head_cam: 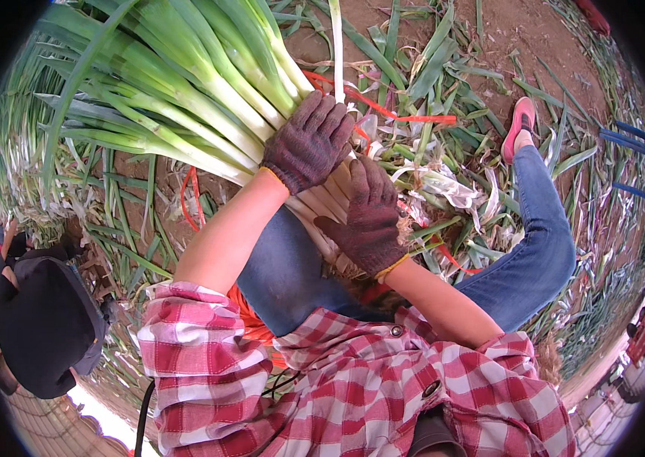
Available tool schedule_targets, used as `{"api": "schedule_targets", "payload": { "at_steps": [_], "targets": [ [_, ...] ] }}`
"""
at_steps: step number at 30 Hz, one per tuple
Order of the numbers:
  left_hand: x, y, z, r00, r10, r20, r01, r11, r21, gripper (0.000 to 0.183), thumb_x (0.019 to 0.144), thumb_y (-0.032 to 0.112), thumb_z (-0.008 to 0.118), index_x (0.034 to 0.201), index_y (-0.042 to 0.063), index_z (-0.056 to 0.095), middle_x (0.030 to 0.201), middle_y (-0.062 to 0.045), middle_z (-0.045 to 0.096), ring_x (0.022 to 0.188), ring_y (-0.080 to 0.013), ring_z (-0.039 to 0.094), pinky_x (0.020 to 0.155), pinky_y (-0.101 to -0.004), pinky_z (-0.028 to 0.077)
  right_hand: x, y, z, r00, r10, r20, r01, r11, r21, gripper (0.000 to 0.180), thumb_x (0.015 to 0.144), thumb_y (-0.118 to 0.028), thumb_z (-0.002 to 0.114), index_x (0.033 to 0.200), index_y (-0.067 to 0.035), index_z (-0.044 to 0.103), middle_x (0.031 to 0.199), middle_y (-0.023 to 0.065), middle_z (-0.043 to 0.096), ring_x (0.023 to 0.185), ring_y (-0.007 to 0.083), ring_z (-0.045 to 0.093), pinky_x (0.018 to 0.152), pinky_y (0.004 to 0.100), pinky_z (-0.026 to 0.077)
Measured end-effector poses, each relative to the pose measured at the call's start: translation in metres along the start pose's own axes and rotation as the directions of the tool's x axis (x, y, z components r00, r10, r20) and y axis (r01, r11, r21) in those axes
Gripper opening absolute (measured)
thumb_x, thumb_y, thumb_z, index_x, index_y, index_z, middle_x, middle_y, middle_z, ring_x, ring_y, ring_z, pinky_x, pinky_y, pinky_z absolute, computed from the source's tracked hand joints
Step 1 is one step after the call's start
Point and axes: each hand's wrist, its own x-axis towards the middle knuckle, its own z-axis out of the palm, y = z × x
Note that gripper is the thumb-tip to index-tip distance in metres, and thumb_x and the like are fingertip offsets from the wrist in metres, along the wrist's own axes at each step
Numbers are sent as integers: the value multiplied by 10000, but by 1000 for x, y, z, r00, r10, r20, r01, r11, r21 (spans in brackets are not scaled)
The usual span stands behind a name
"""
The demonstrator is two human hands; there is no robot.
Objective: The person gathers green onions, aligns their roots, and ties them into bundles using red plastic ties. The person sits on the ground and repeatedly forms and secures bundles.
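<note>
A thick bunch of large green onions lies slantwise over my bent leg, green leaves to the upper left and white shafts towards me. My left hand, in a dark knitted glove, grips the white shafts from above. Lower down, my right hand, gloved alike, clasps the shafts near the root end, its thumb laid across them. Its palm side is hidden. A red strap lies on the ground beyond my hands and shows again on the bunch's left side. One thin white stalk stands out beyond my left fingertips.
Leaf trimmings and peeled skins litter the soil. A large heap of green onions fills the left edge. A person in dark clothing is at lower left. Blue bars show at far right. Orange-red strapping lies beside my thigh.
</note>
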Motion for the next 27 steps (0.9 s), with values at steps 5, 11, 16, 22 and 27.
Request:
{"api": "schedule_targets", "payload": {
  "at_steps": [5, 11, 16, 22, 27],
  "targets": [
    [2, 0, 4, 998, 22, -62, -22, 1000, -2, 480, 888, 323, 668, 1272, 41, 607, 1291, -143, 589, 1294, -333, 531, 1188, -518, 352, -17, -1, 43, 999, -10, -54, 4, 995, -98, 1296, 600, -574, 880, 1532, 58, 238, 1564, 320, 272, 1477, 509, 228, 1194, 658, 165],
    [-6, 0, 7, 995, 4, -96, -8, 999, -46, 450, 887, 272, 655, 1283, 65, 603, 1283, -135, 590, 1280, -324, 545, 1187, -519, 354, -19, -4, 61, 999, 0, -42, -9, 978, -208, 1277, 662, -628, 826, 1542, 58, 205, 1579, 316, 228, 1489, 522, 179, 1189, 687, 127],
    [-29, 30, -1, 996, 21, -89, -31, 993, -111, 490, 911, 262, 560, 1360, 66, 579, 1413, -150, 554, 1372, -317, 504, 1227, -509, 315, -20, 7, 70, 991, -94, -92, 62, 949, -310, 1235, 746, -712, 704, 1560, 48, 173, 1592, 300, 215, 1493, 528, 161, 1191, 687, 118],
    [-35, 38, -3, 997, -21, -78, 6, 981, -196, 534, 918, 305, 571, 1382, 41, 564, 1430, -163, 549, 1379, -328, 506, 1230, -505, 312, -21, 11, 73, 996, -55, -73, 33, 964, -263, 1223, 757, -716, 692, 1594, -6, 153, 1616, 292, 177, 1495, 533, 140, 1196, 686, 101],
    [-39, 40, -3, 998, 16, -68, -28, 984, -175, 542, 913, 342, 602, 1359, 34, 589, 1428, -181, 563, 1382, -348, 510, 1216, -518, 338, -39, 12, 53, 995, -15, 96, 33, 982, -187, 1204, 720, -702, 736, 1554, -12, 209, 1622, 297, 155, 1499, 537, 131, 1207, 683, 84]
  ]
}}
